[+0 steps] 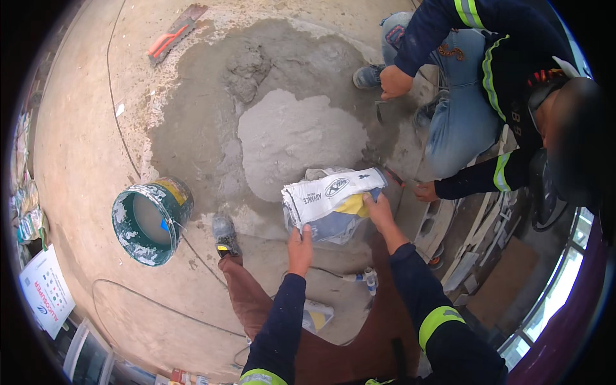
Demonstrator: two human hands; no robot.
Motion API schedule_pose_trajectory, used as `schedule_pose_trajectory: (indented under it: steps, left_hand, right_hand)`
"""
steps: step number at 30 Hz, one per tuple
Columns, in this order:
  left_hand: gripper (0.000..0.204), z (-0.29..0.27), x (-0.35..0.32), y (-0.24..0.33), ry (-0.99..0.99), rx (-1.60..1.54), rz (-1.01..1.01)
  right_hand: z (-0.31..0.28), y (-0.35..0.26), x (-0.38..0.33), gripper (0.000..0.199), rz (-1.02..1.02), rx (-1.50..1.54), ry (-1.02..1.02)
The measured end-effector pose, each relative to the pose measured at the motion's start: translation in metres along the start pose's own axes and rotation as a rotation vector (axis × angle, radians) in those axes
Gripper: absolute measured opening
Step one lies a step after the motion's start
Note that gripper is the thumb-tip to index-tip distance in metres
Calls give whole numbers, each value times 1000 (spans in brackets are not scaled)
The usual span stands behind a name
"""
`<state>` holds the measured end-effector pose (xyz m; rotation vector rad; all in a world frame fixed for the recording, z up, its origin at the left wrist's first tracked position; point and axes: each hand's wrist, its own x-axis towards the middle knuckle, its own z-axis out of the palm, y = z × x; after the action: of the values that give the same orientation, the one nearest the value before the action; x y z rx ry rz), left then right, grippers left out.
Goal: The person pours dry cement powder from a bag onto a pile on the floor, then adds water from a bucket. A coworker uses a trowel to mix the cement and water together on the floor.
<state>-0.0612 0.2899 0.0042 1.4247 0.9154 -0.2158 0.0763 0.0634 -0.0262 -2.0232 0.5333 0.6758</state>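
I hold a white, blue and yellow cement sack (330,202) tipped over a pile of dry grey powder (292,141) on the concrete floor. My left hand (299,250) grips the sack's lower near corner. My right hand (378,212) clutches its upper side by the yellow patch. The sack's mouth points away from me toward the pile. Wet dark mortar (199,128) rings the powder.
A green paint-smeared bucket (151,218) lies tilted at left. A red-handled trowel (173,32) rests at the far edge. Another person (487,96) in jeans and a hi-vis jacket crouches at right, one hand (393,82) near the mix. A cable (122,115) crosses the floor. My shoe (224,236) stands by the sack.
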Motion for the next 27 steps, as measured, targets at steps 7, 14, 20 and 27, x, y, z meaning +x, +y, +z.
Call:
schedule_pose_trajectory:
  steps: [7, 14, 20, 27]
  left_hand:
    - [40, -6, 73, 32, 28, -203, 55]
    - [53, -4, 93, 35, -28, -197, 74]
    - [78, 3, 113, 21, -310, 470, -46]
    - [47, 10, 139, 19, 2, 386, -94]
  right_hand:
    - [3, -46, 46, 34, -119, 148, 0]
    - [-3, -65, 46, 40, 57, 271, -130]
    - [-2, -65, 66, 52, 98, -237, -450]
    - [9, -68, 99, 48, 52, 162, -255]
